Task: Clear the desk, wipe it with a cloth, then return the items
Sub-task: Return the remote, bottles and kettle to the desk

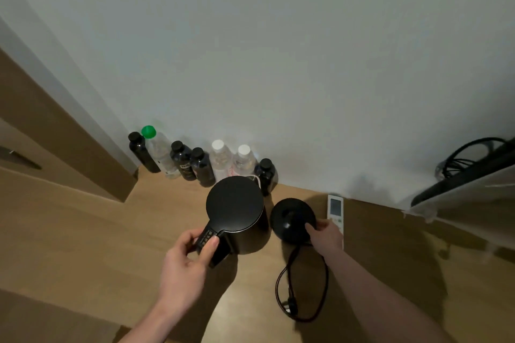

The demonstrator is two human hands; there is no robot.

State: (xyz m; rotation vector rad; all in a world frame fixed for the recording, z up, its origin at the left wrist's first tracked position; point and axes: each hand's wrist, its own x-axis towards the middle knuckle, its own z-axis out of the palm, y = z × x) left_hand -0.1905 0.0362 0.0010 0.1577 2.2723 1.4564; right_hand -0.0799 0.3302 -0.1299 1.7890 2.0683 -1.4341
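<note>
Gripping the black kettle (pixel 235 205) by its handle, your left hand (pixel 185 264) keeps it on the desk (pixel 83 245); just right, your right hand (pixel 326 234) pinches the kettle base (pixel 291 216).

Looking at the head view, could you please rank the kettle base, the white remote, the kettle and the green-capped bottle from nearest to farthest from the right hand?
From the right hand:
1. Kettle base: gripped at its right edge.
2. White remote: just right of the hand, by the wall.
3. Kettle: left of the base, handle held by the left hand.
4. Green-capped bottle: far left, against the wall.
</note>
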